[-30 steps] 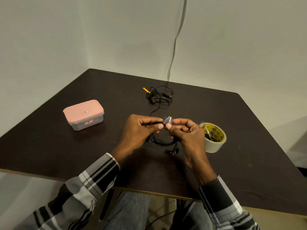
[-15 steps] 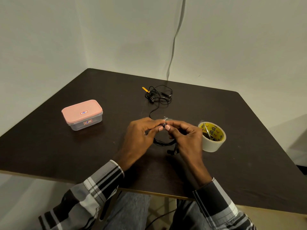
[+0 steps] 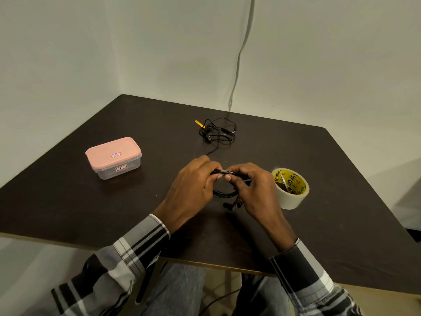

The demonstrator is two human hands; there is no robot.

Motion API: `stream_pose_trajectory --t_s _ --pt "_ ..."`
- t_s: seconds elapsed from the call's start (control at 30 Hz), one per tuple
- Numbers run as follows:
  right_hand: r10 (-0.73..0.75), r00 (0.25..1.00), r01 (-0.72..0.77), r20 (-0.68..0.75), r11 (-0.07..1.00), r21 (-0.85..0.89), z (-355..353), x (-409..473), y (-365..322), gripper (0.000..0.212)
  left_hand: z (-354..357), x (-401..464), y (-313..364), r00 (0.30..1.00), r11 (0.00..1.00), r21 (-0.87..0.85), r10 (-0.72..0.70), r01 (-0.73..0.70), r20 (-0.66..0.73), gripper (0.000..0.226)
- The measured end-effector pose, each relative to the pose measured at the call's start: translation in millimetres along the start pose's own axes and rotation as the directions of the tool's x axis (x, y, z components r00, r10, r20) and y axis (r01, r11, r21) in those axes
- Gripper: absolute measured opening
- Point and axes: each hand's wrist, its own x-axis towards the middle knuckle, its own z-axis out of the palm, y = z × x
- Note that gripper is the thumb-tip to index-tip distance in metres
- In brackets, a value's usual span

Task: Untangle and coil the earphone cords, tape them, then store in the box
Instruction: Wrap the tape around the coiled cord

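Note:
A coiled black earphone cord (image 3: 224,193) hangs between my two hands above the dark table (image 3: 68,201). My left hand (image 3: 192,190) pinches the top of the coil from the left. My right hand (image 3: 254,190) pinches it from the right, thumbs nearly touching over a small strip of clear tape wrapped on the cord. The earbuds dangle below the right hand. A second, tangled black earphone (image 3: 217,133) with a yellow tag lies farther back on the table. The closed pink-lidded box (image 3: 113,157) sits to the left.
A roll of tape (image 3: 290,188) with a yellow printed core stands just right of my right hand. A thin grey cable runs down the wall corner behind the table. The table's front edge is close to my forearms.
The loose flap of tape seen sticking up between my fingertips has been pressed down around the cord. Both hands have drawn closer together over the coil.

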Motion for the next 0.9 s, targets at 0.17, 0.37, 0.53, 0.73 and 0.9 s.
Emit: stream_pose_trajectory --t_s 0.17,0.37,0.53,0.73,0.9 --pt "0.189 0.962 -0.243 0.197 0.924 0.297 -8.4 7.0 -0.8 0.007 -6.7 3.6 -2.5 0.981 0.976 -0.15 -0.141 0.16 0.132 0.01" --pt "0.194 0.951 -0.299 0.24 0.771 0.562 -12.5 7.1 -4.2 0.021 -14.7 12.0 -5.7 0.85 0.765 -0.421 -0.304 0.488 0.431 0.021" --pt "0.194 0.941 -0.315 0.278 0.804 0.504 -14.8 6.5 -3.1 0.026 -17.9 14.6 -2.9 0.71 0.492 -0.521 -0.376 0.697 0.595 0.022" --pt "0.123 0.956 -0.211 0.265 0.918 0.335 -13.1 4.4 -1.9 0.031 -16.1 13.0 -0.9 0.648 0.348 -0.546 -0.376 0.762 0.663 0.02" --pt "0.137 0.976 -0.193 0.166 0.901 0.387 -9.4 2.4 -2.7 0.02 -16.1 10.8 -4.8 0.646 0.362 -0.538 -0.35 0.761 0.679 0.021"
